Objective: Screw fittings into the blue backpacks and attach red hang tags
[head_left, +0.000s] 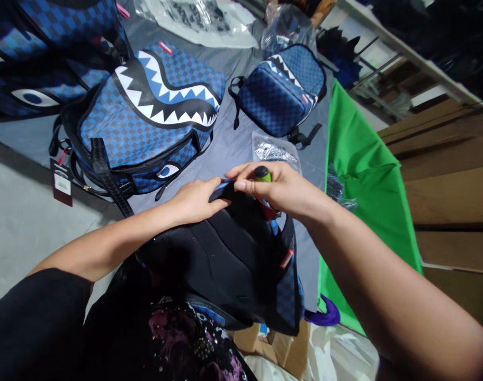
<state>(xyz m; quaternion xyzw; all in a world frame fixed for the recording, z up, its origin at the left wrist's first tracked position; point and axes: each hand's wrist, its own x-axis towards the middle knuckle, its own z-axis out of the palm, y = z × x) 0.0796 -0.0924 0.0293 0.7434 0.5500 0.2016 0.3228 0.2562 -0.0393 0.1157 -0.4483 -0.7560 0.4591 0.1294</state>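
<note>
A blue checkered backpack (241,264) lies back-side up in front of me, its black padded panel facing me. My left hand (196,200) pinches the top edge of this backpack, fingers closed on the fabric. My right hand (283,188) is closed round a small tool with a black and lime-green handle (261,173), held at the same top edge, close to my left fingers.
A larger blue shark-mouth backpack (146,116) with a hang tag (62,182) lies to the left. A smaller matching bag (281,90) sits behind, with clear plastic bags (271,151) near it. Green cloth (360,174) covers the right side; cardboard (265,338) sits below.
</note>
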